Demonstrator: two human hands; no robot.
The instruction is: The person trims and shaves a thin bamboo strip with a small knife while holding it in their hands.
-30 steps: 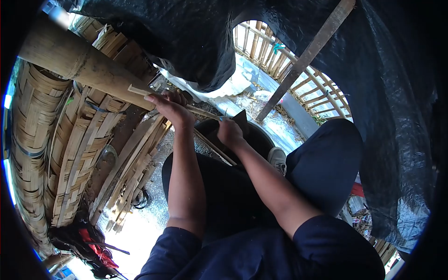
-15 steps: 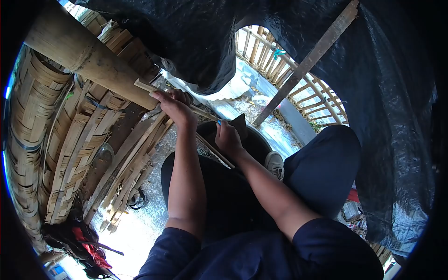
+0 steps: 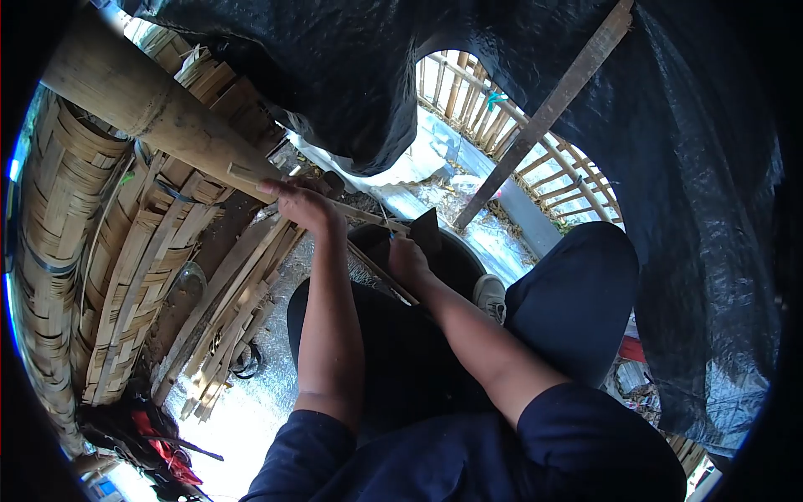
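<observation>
My left hand [image 3: 305, 205] is closed round a thin bamboo strip [image 3: 360, 214], whose pale end sticks out at the upper left beside a thick bamboo pole [image 3: 159, 109]. My right hand [image 3: 406, 255] is closed close to the strip's other end, round a small tool with a bluish part and a thin blade, mostly hidden in the fist. Beneath the hands is a dark round container [image 3: 460, 259], with a dark pointed piece [image 3: 426, 230] standing at it.
Split bamboo strips [image 3: 242, 309] lie at the left, beside woven bamboo panels [image 3: 67, 243]. Black plastic sheeting [image 3: 703, 209] hangs ahead and to the right, with a slanting wooden slat [image 3: 548, 113] before it. A bamboo fence [image 3: 569, 176] shows through the opening. My shoe [image 3: 490, 297] is beside the container.
My right hand has moved slightly down, and a thin blade now shows above it against the strip. My left hand still holds the strip, a little lower and further left than half a second ago.
</observation>
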